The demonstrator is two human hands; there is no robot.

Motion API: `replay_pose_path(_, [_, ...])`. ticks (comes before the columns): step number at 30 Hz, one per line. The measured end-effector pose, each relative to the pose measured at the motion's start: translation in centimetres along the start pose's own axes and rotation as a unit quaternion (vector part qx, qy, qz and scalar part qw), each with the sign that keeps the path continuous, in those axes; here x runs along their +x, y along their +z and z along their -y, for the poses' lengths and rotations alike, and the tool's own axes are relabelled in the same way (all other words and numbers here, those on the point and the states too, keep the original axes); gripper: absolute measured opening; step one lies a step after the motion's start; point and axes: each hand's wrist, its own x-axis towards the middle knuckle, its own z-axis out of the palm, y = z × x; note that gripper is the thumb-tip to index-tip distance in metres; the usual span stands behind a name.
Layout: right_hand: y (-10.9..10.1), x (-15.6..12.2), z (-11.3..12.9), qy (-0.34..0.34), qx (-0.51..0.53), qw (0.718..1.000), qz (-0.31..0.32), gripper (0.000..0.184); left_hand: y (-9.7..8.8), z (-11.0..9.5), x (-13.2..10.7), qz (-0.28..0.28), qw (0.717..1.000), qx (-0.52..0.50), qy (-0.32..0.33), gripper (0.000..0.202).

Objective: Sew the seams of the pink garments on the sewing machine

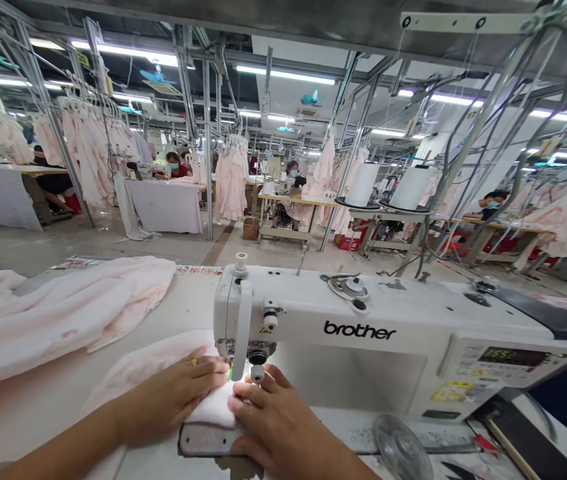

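So we're looking down from the head camera at a white sewing machine (pixel 363 333) with "brother" printed in black across its arm, and that's the only writing we're reading cleanly. There are yellow warning stickers on the machine head and by the control panel (pixel 508 360) on its right end, but the print on them is too small for us. Our left hand (pixel 173 397) is lying flat with the fingers stretched out, pressing down on the pale pink fabric piece (pixel 213 407) just left of the needle, not gripping anything. Our right hand (pixel 271 417) is also spread flat, palm down, fingertips resting on the same fabric right at the presser foot (pixel 256 373), so the piece is sitting pinned under both hands on the machine bed, directly below the needle. More of the same pink cloth is lying in a loose heap (pixel 58 313) on the table to the left, well apart from the hands. Two big white thread cones (pixel 363 183) are standing on a rack behind the machine. Further back we're seeing rows of pink garments hanging from overhead rails (pixel 231 173) and other people sitting at their own tables. A strip with red characters is lying along the table's far edge, too blurry to read.
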Motion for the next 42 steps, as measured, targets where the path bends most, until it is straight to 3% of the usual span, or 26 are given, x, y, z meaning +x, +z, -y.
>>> replay_pose_path(4, [-0.5,0.0,0.3,0.018,0.008,1.000,0.024,0.036,-0.2,-1.5,-0.6,0.006,0.999,-0.032,0.001,0.069])
replay_pose_path(9, [-0.5,-0.1,0.4,0.056,0.017,0.998,0.035,0.043,0.7,-3.4,-1.2,0.061,0.986,-0.134,-0.078,0.070])
replay_pose_path(12, [-0.1,-0.4,0.2,0.082,0.027,0.996,0.003,0.050,0.9,-2.3,-0.6,0.125,0.956,-0.245,-0.107,0.060])
replay_pose_path(15, [0.4,-0.6,-0.3,0.079,0.039,0.996,-0.032,0.045,0.6,-0.7,0.0,0.171,0.908,-0.359,-0.129,0.054])
replay_pose_path(19, [0.6,-0.6,-0.7,0.043,0.033,0.993,-0.108,0.030,-0.1,-0.4,0.1,0.197,0.857,-0.439,-0.184,0.057])
replay_pose_path(22, [0.2,-0.5,-0.5,0.013,0.032,0.993,-0.117,0.026,-0.7,-1.1,0.2,0.194,0.844,-0.450,-0.215,0.058])
replay_pose_path(26, [-0.1,-0.4,-0.1,0.015,0.030,0.997,-0.071,0.030,-1.7,-1.8,0.6,0.183,0.852,-0.434,-0.230,0.056])
replay_pose_path(31, [0.0,-0.1,0.3,0.058,0.062,0.996,-0.026,0.034,-2.2,-2.1,0.9,0.194,0.883,-0.390,-0.172,0.052])
replay_pose_path(37, [-0.4,-0.4,0.7,0.073,0.067,0.995,-0.011,0.040,-0.5,-1.8,-0.5,0.149,0.930,-0.319,-0.109,0.054])
replay_pose_path(42, [-0.3,-0.3,0.6,0.084,0.060,0.995,-0.006,0.047,1.2,-1.2,-1.2,0.128,0.944,-0.295,-0.080,0.059])
